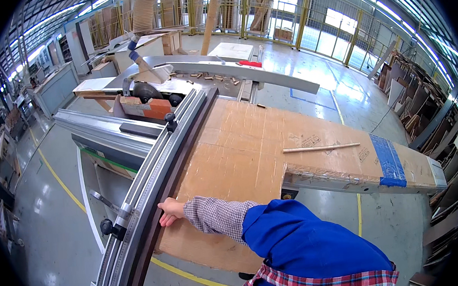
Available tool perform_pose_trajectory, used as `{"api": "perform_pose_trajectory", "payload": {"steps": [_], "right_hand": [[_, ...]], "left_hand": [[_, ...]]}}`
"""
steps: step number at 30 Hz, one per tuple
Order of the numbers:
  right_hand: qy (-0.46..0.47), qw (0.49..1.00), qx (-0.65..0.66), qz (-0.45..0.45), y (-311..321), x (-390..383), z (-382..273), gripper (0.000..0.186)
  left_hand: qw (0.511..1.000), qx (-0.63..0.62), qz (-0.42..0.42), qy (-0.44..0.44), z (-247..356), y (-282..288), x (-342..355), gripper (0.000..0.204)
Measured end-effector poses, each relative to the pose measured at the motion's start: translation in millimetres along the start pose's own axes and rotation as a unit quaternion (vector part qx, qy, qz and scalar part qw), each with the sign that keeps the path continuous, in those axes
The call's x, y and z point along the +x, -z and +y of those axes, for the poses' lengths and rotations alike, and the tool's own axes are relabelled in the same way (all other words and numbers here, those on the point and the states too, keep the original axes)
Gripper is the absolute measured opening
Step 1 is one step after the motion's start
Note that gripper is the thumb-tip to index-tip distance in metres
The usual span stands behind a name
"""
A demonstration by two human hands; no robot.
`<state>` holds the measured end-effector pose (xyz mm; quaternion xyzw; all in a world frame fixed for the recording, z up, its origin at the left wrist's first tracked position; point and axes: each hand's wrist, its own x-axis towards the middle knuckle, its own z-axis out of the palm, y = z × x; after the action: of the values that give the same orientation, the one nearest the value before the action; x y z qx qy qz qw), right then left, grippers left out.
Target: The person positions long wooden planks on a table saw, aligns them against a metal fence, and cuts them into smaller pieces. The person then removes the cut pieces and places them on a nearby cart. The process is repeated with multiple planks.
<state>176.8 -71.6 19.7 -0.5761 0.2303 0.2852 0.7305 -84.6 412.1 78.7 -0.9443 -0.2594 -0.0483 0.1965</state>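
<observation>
My left hand point(171, 211) reaches out from the lower right in a checked sleeve. Its thumb and fingers are apart, and the fingertips touch the near side of a long dark brown strip point(162, 207). That strip lies along a metal fence point(147, 199) with a scale and black knobs. Under my forearm is a cardboard-covered table surface point(230, 159). A thin light wooden stick point(321, 147) lies on the cardboard, to the right. My right hand is out of view.
Beyond the strip's far end, a saw with a dark round blade point(144, 91) stands beside an orange-red block point(149, 107). Small wooden offcuts point(214, 77) lie on the metal saw table point(182, 85). Blue tape point(387, 158) wraps the cardboard's right arm. Stacked boards point(411, 95) line the right side.
</observation>
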Motion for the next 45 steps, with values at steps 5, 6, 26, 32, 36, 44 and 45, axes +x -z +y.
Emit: {"api": "perform_pose_trajectory", "payload": {"steps": [5,6,26,32,36,44,45], "right_hand": [[0.0,1.0,-0.001,-0.028,-14,9,-1,0.054],[0.001,0.999,-0.003,-0.036,-15,10,2,0.053],[-0.025,0.995,-0.046,-0.086,-53,15,40,0.06],[-0.005,0.986,-0.032,-0.163,-77,-27,46,0.05],[0.03,0.989,-0.078,-0.119,-26,-46,37,0.052],[0.224,0.887,-0.372,-0.16,74,-61,32,0.038],[0.36,0.835,-0.401,-0.114,82,-65,26,0.031]], "left_hand": [[0.984,0.062,-0.039,-0.164,37,-60,8,0.047],[0.986,0.048,-0.051,-0.149,35,-60,11,0.047],[0.986,-0.111,-0.037,-0.115,76,-13,22,0.049],[0.988,-0.133,-0.034,-0.077,32,-3,-1,0.049],[0.987,-0.133,-0.045,-0.08,114,69,-8,0.05],[0.977,-0.175,-0.068,-0.106,295,110,-74,0.127],[0.976,-0.187,-0.066,-0.093,293,111,-76,0.126]]}}
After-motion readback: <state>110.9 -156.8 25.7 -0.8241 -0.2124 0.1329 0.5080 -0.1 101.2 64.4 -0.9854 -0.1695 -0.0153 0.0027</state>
